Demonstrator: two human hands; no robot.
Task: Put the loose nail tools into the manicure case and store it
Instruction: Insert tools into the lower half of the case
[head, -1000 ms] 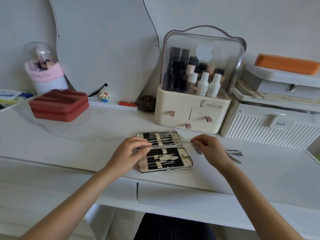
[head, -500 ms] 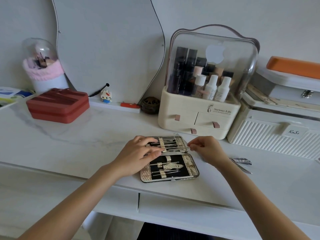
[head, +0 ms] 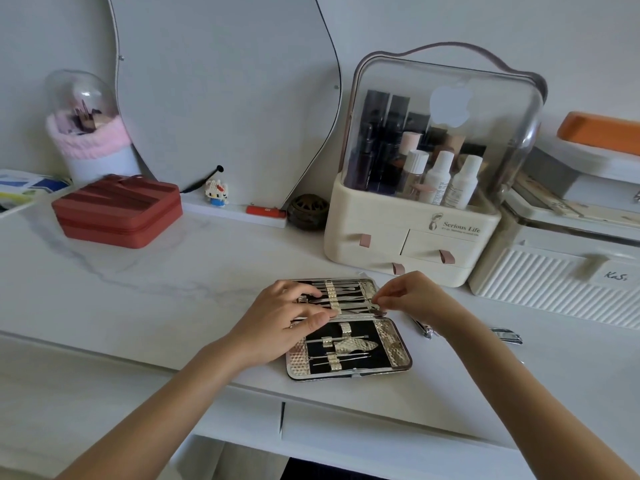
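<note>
Both hands are now working inside the open manicure case (head: 348,327) — left hand (head: 277,322) pressing flat on it, right hand (head: 412,299), in from the side, pinching a slim tool (head: 377,310) into the upper panel — clippers (head: 507,335) are waiting outside.

White marble desk (head: 145,282): open manicure case (head: 349,327), red box (head: 117,211), cosmetics organizer (head: 412,237).

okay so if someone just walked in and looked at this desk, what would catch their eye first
Probably the open manicure case at the desk's front edge, with the left hand resting on its far half and the right hand pinching at that half's right end. Behind it stands the clear-domed cosmetics organizer; loose nail clippers lie to the right.
</note>
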